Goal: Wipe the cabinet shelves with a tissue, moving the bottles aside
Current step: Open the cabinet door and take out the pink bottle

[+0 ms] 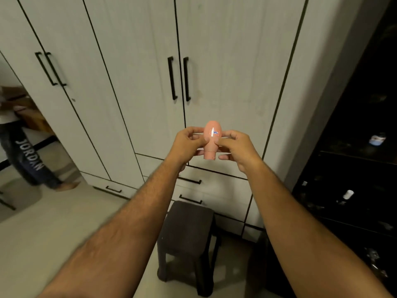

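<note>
**Pink bottle held up in front of the closed wardrobe**

So we're standing facing the big white wardrobe (133,61), which fills most of the view, all doors closed and black seams running between them. Black bar handles (180,78) sit either side of the middle seam, another pair further left. Below the doors there are drawers (214,190) with small black pulls.

On our right is the dark open cabinet (354,179). Its shelves are hard to read in the shadow, but we can make out a pale jar (377,139) on a higher shelf and a small white bottle (348,194) lower down. The cabinet's front edge runs just beside the wardrobe's right side panel.

The pale floor (53,233) is open on our left. A dark stool (189,233) stands right below our arms, close to the drawers. At far left there's a mirror (12,147) with a reflected leg in printed trousers.

Both arms are stretched out. Our left hand (187,145) and right hand (238,147) pinch a small pink bottle (211,138) between fingertips from either side, held mid-air upside down, neck pointing down, red-bordered label facing us. It's well clear of the doors.
</note>
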`<state>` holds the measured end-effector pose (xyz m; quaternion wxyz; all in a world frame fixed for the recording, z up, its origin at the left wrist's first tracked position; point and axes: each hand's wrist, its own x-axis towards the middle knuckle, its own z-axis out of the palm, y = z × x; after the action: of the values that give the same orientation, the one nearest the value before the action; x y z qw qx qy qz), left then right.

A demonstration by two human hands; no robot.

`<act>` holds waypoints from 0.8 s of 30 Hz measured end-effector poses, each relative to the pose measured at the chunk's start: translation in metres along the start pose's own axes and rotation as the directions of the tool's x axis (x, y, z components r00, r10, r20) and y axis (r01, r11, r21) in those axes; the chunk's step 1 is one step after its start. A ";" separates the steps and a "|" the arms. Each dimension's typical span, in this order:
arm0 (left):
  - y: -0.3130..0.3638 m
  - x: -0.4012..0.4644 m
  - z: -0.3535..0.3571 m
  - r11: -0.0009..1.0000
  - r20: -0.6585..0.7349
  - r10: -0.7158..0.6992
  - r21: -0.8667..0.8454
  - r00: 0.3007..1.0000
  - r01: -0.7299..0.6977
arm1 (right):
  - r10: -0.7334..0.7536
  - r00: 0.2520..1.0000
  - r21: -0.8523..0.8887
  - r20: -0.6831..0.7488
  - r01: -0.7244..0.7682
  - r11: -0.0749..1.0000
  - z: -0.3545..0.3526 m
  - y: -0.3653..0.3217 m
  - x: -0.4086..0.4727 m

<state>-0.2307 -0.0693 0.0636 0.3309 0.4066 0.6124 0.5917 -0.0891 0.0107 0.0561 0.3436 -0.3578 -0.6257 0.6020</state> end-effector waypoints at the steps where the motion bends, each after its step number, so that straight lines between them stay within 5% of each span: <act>1: -0.012 0.001 -0.003 1.000 -0.011 -0.027 0.001 1.000 0.027 | 0.021 1.000 -0.001 0.015 -0.021 1.000 0.004 0.012 0.005; 15: -0.157 0.014 -0.017 0.934 -0.053 -0.356 -0.039 0.933 0.354 | 0.337 0.938 -0.017 0.086 -0.337 0.941 0.042 0.152 0.038; 24: -0.281 0.058 -0.054 0.868 -0.033 -0.494 0.041 0.869 0.495 | 0.516 0.855 0.030 -0.055 -0.515 0.857 0.093 0.265 0.079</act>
<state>-0.3340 -0.0339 -0.2073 0.4548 0.2381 0.7137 0.4766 -0.2003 0.0364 -0.2125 0.1916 -0.5279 -0.4922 0.6651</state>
